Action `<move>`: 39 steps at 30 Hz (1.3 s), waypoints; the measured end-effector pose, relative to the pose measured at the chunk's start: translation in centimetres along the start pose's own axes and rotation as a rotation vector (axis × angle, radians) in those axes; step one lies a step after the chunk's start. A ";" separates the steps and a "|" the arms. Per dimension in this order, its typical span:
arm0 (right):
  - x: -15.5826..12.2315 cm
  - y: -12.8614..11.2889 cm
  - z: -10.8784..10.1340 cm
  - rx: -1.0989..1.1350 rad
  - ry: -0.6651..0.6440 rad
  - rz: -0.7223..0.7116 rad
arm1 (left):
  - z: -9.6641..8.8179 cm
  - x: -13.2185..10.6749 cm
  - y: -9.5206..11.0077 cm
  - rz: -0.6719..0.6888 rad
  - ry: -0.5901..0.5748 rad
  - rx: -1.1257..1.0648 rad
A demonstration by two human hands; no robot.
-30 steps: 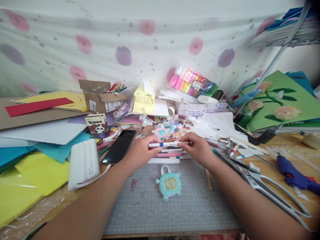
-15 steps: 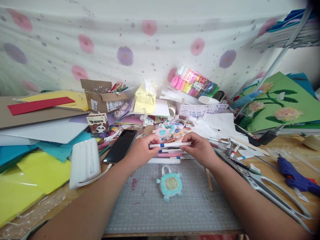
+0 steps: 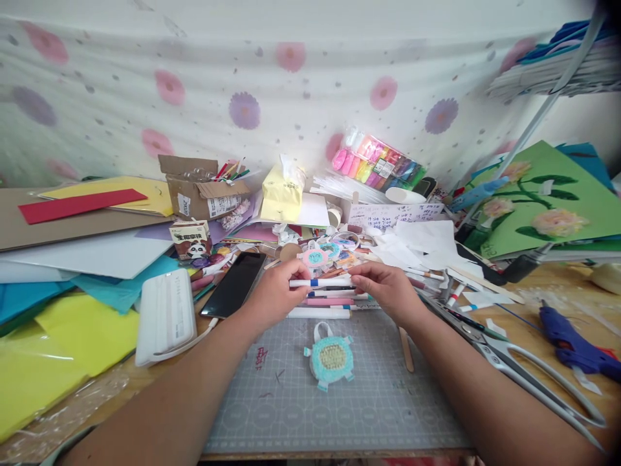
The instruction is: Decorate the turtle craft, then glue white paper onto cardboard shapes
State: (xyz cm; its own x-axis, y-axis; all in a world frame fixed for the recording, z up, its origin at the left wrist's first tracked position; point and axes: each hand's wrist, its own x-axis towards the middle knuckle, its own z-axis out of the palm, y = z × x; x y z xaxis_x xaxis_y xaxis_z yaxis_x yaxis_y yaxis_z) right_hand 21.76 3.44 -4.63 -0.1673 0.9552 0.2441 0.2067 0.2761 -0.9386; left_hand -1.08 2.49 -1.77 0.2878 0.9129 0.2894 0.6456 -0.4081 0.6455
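White, slim, blue-banded marker pen (image 3: 332,283) sits level, left hand (image 3: 279,289) and right hand (image 3: 387,291) each with grip pinching an end, presumably for steady control.

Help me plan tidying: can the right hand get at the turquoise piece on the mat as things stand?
Probably yes: the turquoise piece lies uncovered on the cutting mat, close to the right hand, with nothing tall between; that hand holds the white marker's end, so might need freeing first.

Hands (image 3: 280,290) holding marker (image 3: 330,283) (blue-banded), ornament (image 3: 332,356), mat (image 3: 269,414)
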 end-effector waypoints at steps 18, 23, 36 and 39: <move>-1.9 -1.8 3.9 0.464 -0.158 0.070 | 0.9 -1.2 2.5 0.261 -0.217 -0.042; -2.1 -2.4 3.9 0.470 -0.149 0.099 | 0.7 -1.4 2.7 0.201 -0.284 -0.029; -3.7 -3.4 3.7 0.445 -0.127 0.057 | 0.6 -2.2 4.0 0.191 -0.324 -0.026; -3.9 -3.7 3.7 0.406 -0.132 0.034 | 0.8 -2.1 3.7 0.210 -0.344 0.084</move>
State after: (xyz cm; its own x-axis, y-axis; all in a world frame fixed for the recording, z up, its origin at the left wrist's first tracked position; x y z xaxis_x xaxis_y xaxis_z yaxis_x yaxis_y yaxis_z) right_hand 18.07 -1.67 -3.02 -0.2945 0.9339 0.2030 -0.1774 0.1553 -0.9718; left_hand 1.20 -0.97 -0.56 0.6300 0.7627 0.1459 0.5991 -0.5969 0.5336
